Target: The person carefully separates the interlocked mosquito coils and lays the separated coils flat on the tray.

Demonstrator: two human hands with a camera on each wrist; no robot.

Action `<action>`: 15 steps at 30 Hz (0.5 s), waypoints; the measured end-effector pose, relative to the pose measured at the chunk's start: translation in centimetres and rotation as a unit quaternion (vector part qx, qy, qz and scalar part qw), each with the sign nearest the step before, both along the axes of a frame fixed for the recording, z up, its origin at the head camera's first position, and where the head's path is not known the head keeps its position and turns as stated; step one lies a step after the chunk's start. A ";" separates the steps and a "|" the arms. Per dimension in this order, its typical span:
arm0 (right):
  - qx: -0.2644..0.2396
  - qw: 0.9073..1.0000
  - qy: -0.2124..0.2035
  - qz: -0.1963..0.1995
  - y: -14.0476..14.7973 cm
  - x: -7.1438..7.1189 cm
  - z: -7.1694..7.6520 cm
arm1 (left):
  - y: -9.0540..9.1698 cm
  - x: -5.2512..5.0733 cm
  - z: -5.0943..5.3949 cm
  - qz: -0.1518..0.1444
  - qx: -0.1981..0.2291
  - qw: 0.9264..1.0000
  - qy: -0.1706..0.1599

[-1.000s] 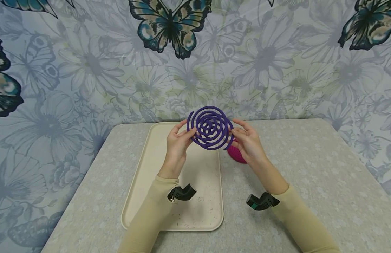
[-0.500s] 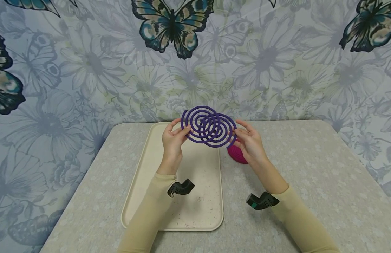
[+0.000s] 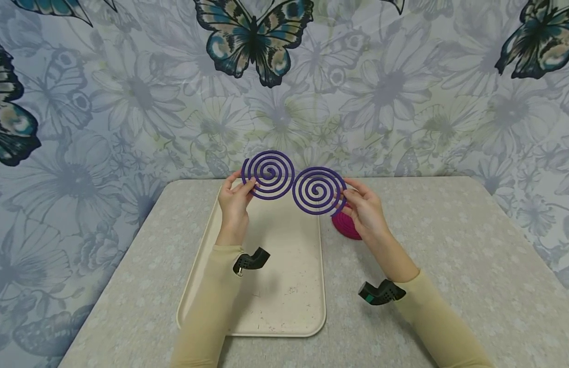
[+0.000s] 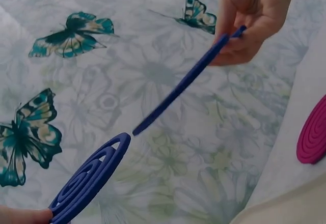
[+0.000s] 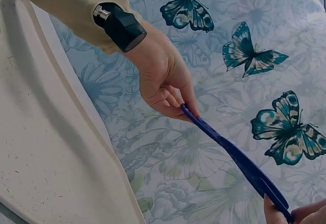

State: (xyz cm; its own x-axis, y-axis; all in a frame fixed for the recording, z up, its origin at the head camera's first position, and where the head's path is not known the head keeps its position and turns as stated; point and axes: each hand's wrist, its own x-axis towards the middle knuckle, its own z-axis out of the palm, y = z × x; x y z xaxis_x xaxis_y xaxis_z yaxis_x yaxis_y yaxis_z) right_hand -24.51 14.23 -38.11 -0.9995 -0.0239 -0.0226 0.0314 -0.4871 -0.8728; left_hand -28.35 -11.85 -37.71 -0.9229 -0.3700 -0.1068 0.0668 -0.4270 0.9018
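Observation:
Two flat purple spirals, which look like mosquito coils, are held up over the tray's far end. My left hand point(image 3: 233, 209) pinches the left mosquito coil point(image 3: 269, 174) by its outer edge between thumb and fingers. With thumb and fingers, my right hand point(image 3: 368, 209) pinches the outer edge of the right mosquito coil point(image 3: 317, 190), which sits slightly lower. In the left wrist view a thin gap parts the left coil point(image 4: 99, 182) from the right coil point(image 4: 178, 89). Behind my right hand a pink coil point(image 3: 346, 226) lies on the table, partly hidden.
A cream tray point(image 3: 284, 260) lies beneath my hands, with small dark crumbs scattered near its front. The table point(image 3: 440, 230) has a pale patterned cover. Behind it hangs a butterfly-print backdrop point(image 3: 385, 92). A black device point(image 3: 251, 259) is strapped to each wrist.
The two purple coils, overlapping a second ago, are now side by side. My left hand has moved left with its coil, while my right hand has barely shifted.

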 end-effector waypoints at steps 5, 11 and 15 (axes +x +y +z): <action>0.000 1.000 -0.007 0.003 0.1 -0.1 -0.2 | -1.3 -1.6 -2.1 0.017 -0.025 0.999 -0.014; 0.004 1.000 -0.015 0.002 0.0 -0.2 -0.5 | -2.7 -3.6 -6.1 0.015 -0.064 0.997 -0.027; 0.008 1.000 -0.023 0.001 0.0 -0.4 -0.6 | -3.4 -4.3 -7.8 0.020 -0.087 0.995 -0.050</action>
